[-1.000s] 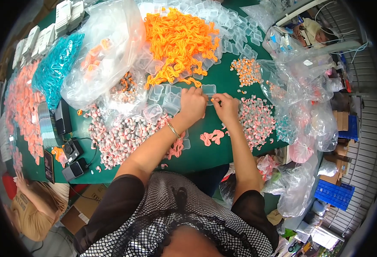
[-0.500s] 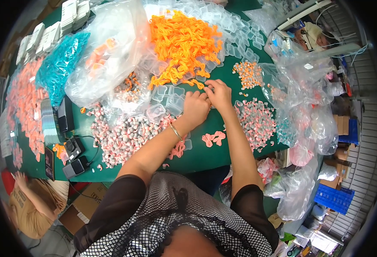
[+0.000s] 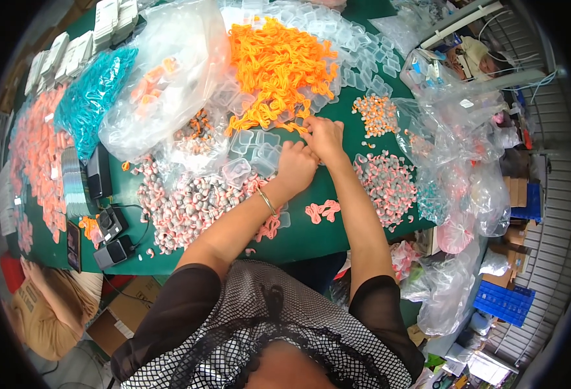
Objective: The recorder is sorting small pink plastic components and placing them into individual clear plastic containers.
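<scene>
My right hand reaches to the lower right edge of a heap of bundled orange cords. Its fingertips pinch a cord bundle at that edge. Just below and to the left, my left hand is closed with its fingers curled in; whatever is in them is hidden. Clear plastic cases lie beside its fingers. Pink cord bundles rest on the green table between my forearms.
Piles of small pink-and-grey pieces flank my arms, with a second such pile on the right. Orange-and-grey pieces lie farther back. A large clear bag and a teal bag stand left. Another person sits at lower left.
My right hand has moved slightly left and up, its fingertips coming onto the orange cord at the heap's edge. My left hand has hardly moved.
</scene>
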`<state>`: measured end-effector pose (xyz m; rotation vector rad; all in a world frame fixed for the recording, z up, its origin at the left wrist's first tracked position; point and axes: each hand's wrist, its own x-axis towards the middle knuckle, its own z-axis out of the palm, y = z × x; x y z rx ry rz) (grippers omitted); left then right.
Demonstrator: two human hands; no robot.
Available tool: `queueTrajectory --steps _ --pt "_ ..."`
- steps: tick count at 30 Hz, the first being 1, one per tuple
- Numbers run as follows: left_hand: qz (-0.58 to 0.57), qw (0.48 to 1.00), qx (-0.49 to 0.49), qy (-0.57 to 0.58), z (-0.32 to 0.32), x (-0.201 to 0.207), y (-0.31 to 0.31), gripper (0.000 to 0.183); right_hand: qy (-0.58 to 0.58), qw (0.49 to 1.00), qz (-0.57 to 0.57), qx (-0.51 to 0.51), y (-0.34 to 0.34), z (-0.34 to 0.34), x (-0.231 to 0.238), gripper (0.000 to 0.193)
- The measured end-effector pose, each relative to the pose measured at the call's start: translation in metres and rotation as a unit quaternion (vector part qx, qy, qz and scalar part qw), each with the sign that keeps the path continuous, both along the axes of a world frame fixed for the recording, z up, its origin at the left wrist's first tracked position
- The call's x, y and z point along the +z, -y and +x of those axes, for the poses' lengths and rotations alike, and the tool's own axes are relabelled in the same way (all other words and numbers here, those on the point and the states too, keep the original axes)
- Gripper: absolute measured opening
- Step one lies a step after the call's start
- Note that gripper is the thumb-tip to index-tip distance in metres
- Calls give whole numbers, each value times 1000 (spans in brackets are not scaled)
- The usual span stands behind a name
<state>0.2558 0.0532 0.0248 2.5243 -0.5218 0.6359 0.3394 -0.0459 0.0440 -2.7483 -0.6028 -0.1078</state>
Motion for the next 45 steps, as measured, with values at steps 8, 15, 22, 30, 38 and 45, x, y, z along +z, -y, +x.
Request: queueTrajectory --steps 8,15,22,30,38,45 --pt "49 997 2 -58 -1 -2 0 26 -56 975 212 -28 27 -7 6 16" --pt "49 994 3 -95 1 5 0 30 -135 925 343 -95 91 -38 -1 17" --pt "29 990 22 -134 3 16 0 41 -72 967 243 -36 84 -48 1 18" --pt "54 987 -1 -149 4 16 -2 40 -3 995 98 -7 76 -41 -1 21" --pt "47 976 13 -211 8 22 2 54 -28 989 146 -26 69 -23 -9 26" --pt "30 980 13 -195 5 25 -2 61 -13 979 205 6 76 -47 8 29"
